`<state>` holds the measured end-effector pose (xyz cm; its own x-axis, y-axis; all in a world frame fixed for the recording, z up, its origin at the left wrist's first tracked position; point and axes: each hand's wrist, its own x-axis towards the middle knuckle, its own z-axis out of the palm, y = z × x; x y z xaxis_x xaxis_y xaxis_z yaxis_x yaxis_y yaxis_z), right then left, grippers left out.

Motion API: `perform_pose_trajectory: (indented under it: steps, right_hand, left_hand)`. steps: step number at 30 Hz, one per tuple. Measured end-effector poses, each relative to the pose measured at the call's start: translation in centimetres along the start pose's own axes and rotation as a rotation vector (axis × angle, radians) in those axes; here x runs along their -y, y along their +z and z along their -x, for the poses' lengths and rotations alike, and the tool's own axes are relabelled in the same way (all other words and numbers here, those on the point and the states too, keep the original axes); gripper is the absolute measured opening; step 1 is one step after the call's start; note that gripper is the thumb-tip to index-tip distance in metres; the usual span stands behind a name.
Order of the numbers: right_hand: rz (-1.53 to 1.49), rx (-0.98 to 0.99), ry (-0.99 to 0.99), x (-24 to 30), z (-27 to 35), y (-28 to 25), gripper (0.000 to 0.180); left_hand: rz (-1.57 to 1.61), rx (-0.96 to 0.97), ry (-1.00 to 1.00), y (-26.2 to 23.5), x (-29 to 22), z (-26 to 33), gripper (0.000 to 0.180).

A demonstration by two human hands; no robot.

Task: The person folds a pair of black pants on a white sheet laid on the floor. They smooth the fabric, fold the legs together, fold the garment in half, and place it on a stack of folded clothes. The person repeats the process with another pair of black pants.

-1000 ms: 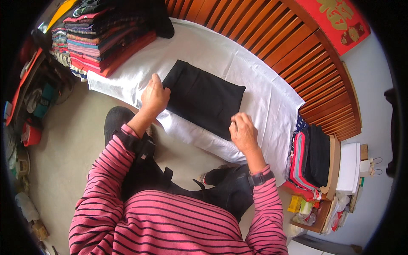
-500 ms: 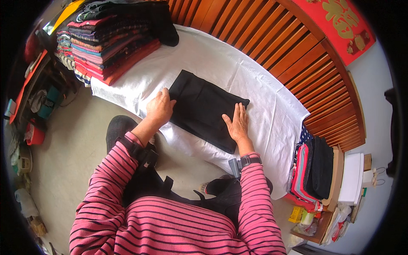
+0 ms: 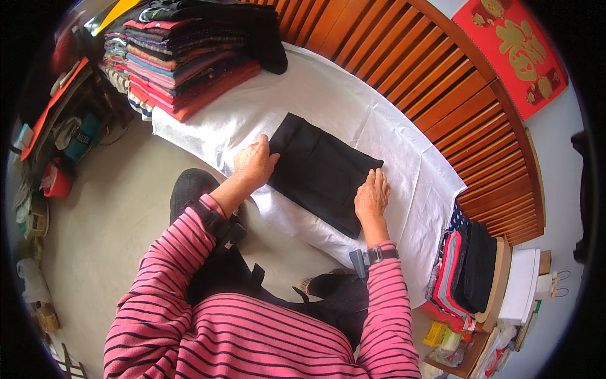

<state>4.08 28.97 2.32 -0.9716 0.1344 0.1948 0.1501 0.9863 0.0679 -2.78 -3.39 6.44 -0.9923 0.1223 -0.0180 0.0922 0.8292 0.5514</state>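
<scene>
A folded black garment (image 3: 319,170) lies flat on a white sheet (image 3: 328,107) spread over a low surface. My left hand (image 3: 254,163) rests with fingers curled on the garment's left edge. My right hand (image 3: 372,196) lies flat, fingers together, on its right end. Both forearms wear pink-and-black striped sleeves, and each wrist has a dark strap.
A tall stack of folded clothes (image 3: 183,57) sits at the sheet's far left. A slatted wooden panel (image 3: 442,95) runs behind the sheet. A second pile of folded clothes (image 3: 467,271) rests on a small stand at right. Cluttered items (image 3: 57,164) line the left floor.
My right hand slid from the sheet's near edge up onto the garment's right end. My left hand stayed on the left edge. The garment looks smoothed flatter.
</scene>
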Motion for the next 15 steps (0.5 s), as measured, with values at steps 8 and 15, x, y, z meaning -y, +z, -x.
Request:
perform_pose_trajectory:
  steps: [8,15]
  right_hand:
    - [-0.153,0.131,0.097,0.9,1.0,-0.6,0.069]
    - [-0.137,-0.12,-0.118,2.8,-0.7,-1.6,0.068]
  left_hand:
    - [-0.127,-0.149,0.026,0.8,-0.3,0.2,0.036]
    - [-0.151,-0.182,0.581,2.4,-3.4,-1.2,0.053]
